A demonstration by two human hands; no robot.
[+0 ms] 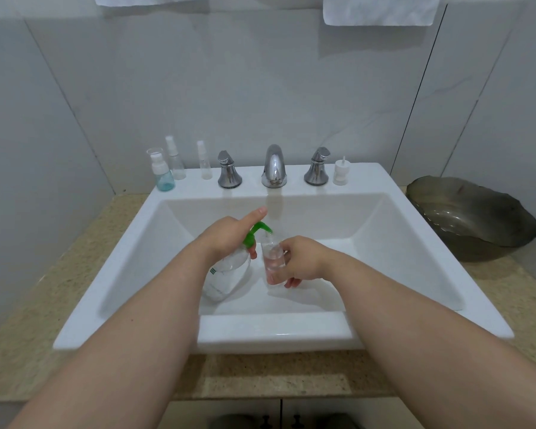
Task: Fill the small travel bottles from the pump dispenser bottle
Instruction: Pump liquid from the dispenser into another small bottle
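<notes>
Over the white sink basin my left hand grips the neck of a clear pump dispenser bottle with a green pump head, index finger stretched out above the pump. My right hand holds a small clear travel bottle, uncapped, its mouth right under the green nozzle. The small bottle holds some clear liquid. Three more travel bottles stand on the back ledge at left: a bluish pump one and two clear spray ones.
A chrome faucet with two handles stands at the back. A white cap piece sits right of them. A dark metal bowl rests on the speckled counter at right. White towels hang above.
</notes>
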